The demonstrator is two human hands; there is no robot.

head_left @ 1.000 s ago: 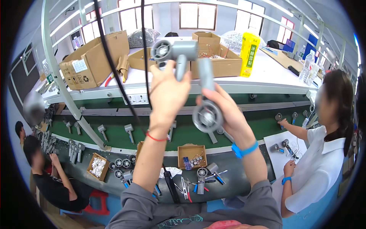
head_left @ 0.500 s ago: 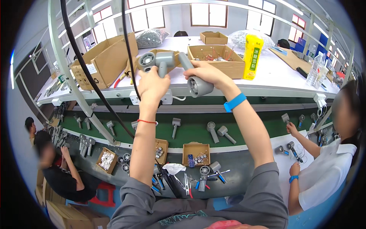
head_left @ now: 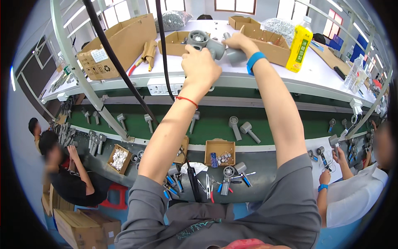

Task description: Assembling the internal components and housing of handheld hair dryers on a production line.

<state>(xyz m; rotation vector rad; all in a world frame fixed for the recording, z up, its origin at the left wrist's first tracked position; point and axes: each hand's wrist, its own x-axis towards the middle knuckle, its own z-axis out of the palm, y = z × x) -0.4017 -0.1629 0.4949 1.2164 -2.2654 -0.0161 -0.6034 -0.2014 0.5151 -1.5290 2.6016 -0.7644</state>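
Raised over the white upper shelf, my left hand is closed around grey handheld fans. One fan head shows its round grille above my fingers, and a second grey fan head sits against it; their handles are mostly hidden by the hand. My right hand, beside an open carton, grips another grey handheld fan, head toward me and handle pointing away. Below my arms, several grey fans, such as one fan, lie on the green conveyor belt.
A yellow drink bottle stands right of the carton. A large cardboard box occupies the shelf's left. Black cables hang before me. A parts box, tools and fans lie on the grey bench. Co-workers sit at both sides.
Both hands have moved right and farther over the shelf, carrying the fans. My view has shifted slightly. The co-worker at the right has drawn a fan closer.
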